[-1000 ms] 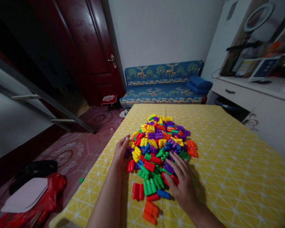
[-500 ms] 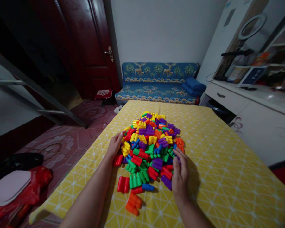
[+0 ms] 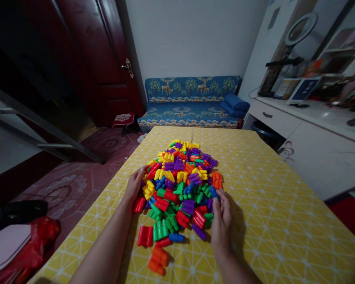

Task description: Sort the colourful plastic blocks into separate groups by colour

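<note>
A heap of colourful plastic building blocks (image 3: 174, 179), shaped like joined tubes, lies on the yellow patterned tablecloth (image 3: 272, 197) between my hands. At the heap's left edge rests my left hand (image 3: 135, 183), its fingers stretched out beside red and yellow blocks and holding nothing. My right hand (image 3: 222, 215) is on the right side, thumb and fingertips closed on a blue block (image 3: 213, 192); part of that grip is hidden. Nearer to me lie an orange block (image 3: 158, 261), a red block (image 3: 145, 236) and a small blue block (image 3: 176, 238).
Beyond the table stands a blue sofa (image 3: 192, 106) with deer patterns. A white cabinet (image 3: 319, 146) holding various items is on the right. To the left are a dark red door (image 3: 115, 67), a metal ladder (image 3: 56, 138), a small stool (image 3: 124, 120) and a red plastic bag (image 3: 44, 240).
The view has shifted, so the scene sits slightly farther left. My right hand has drawn a little away from the heap, the blue block moving with its fingertips. My left hand stays beside the heap.
</note>
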The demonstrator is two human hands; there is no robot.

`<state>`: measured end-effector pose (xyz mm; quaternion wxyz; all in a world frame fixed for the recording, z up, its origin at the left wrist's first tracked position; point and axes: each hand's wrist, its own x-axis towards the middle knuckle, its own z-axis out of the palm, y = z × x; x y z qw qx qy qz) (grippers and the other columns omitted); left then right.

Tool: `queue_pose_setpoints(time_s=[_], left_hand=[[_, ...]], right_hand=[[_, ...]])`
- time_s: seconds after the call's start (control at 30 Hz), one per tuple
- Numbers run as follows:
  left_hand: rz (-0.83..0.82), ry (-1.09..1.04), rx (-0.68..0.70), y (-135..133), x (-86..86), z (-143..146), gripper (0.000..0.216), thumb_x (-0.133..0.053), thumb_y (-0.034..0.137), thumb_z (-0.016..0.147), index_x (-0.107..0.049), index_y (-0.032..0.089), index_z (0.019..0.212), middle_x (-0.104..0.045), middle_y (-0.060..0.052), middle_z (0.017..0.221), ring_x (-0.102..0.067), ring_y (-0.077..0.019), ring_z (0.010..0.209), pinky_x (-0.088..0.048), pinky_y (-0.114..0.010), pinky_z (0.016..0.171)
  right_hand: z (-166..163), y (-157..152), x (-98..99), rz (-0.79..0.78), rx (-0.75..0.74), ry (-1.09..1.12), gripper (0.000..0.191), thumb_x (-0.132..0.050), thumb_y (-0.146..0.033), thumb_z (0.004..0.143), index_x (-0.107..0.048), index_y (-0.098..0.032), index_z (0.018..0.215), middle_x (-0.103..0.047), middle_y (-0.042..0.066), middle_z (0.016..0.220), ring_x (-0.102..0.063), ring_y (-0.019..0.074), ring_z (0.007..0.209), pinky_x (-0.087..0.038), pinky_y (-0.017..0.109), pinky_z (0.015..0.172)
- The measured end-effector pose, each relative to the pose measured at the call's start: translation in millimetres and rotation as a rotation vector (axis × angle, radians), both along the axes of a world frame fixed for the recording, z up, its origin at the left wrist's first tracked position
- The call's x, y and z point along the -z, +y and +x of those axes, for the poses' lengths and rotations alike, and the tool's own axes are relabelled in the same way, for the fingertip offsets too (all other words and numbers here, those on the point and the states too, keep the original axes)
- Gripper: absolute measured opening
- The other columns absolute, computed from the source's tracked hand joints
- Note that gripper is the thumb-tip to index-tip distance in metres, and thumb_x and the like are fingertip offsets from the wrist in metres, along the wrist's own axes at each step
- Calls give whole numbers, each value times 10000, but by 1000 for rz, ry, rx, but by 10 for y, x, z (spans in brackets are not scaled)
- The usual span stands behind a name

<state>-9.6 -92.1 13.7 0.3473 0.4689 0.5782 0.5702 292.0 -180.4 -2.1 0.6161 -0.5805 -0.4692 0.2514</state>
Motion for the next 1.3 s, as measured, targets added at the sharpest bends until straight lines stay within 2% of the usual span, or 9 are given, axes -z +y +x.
queue_pose_setpoints(time_s=[0.2, 0.33, 0.5, 0.7, 0.8, 0.93, 1.03, 1.13, 1.3], left_hand=[[27, -42, 5, 24, -12, -11, 673, -568, 688, 783, -698, 138, 1149, -686, -130, 1223, -601, -315, 1177, -443, -414, 1023], [50, -9, 39, 47, 9, -23, 615, -595, 655, 785, -718, 150, 1114, -692, -119, 1215, -595, -318, 1186, -416, -423, 1052], [50, -25, 70, 72, 33, -39, 595, -573, 621, 821, -698, 151, 1163, -672, -127, 1251, -576, -318, 1215, -399, -437, 1069], [62, 40, 141, 55, 13, -47, 488, -585, 536, 848, -696, 206, 1191, -633, -100, 1320, -518, -308, 1290, -325, -447, 1133], [58, 36, 136, 50, -2, -46, 489, -595, 532, 839, -700, 203, 1184, -631, -103, 1322, -517, -312, 1290, -322, -452, 1135], [72, 23, 126, 39, -10, -36, 481, -610, 534, 828, -713, 204, 1163, -650, -98, 1296, -530, -312, 1273, -330, -434, 1130], [90, 22, 126, 34, 0, -26, 474, -582, 527, 854, -700, 210, 1186, -655, -91, 1290, -539, -299, 1264, -339, -423, 1125], [101, 24, 118, 38, 8, -20, 474, -569, 529, 865, -699, 206, 1186, -659, -93, 1282, -548, -296, 1255, -344, -422, 1122], [106, -11, 97, 52, 15, -17, 504, -560, 559, 860, -712, 180, 1158, -661, -104, 1277, -546, -304, 1257, -350, -425, 1118]], right_hand=[[449, 565, 7, -13, 129, -192, 552, -457, -556, 881, -532, -168, 1267, -553, 170, 1342, -516, 300, 1244, -433, 471, 1018], [517, 1237, -196, -214, 61, -402, 644, -430, -553, 866, -520, -109, 1325, -514, 208, 1400, -445, 326, 1322, -328, 500, 1106], [65, 1775, -505, -361, -188, -379, 676, -419, -532, 889, -454, -102, 1410, -436, 202, 1482, -375, 315, 1395, -247, 483, 1158], [-602, 2024, -769, -416, -349, -332, 788, -412, -618, 903, -314, -120, 1505, -317, 180, 1559, -320, 290, 1438, -264, 483, 1159], [-817, 1858, -949, -366, -493, -332, 785, -453, -652, 881, -349, -174, 1495, -316, 114, 1572, -298, 251, 1451, -253, 443, 1175], [-695, 1171, -1061, -116, -623, -460, 679, -452, -614, 908, -390, -247, 1476, -406, 76, 1530, -383, 265, 1407, -302, 480, 1154], [-290, 533, -822, 105, -428, -701, 631, -494, -545, 914, -398, -259, 1468, -402, 86, 1528, -344, 293, 1421, -284, 529, 1157], [117, 103, -374, 77, -236, -887, 713, -538, -533, 896, -315, -239, 1506, -299, 136, 1573, -284, 356, 1438, -274, 616, 1128], [115, 56, 11, -65, -240, -878, 717, -477, -502, 937, -189, -252, 1544, -242, 140, 1592, -242, 345, 1457, -331, 604, 1105]])
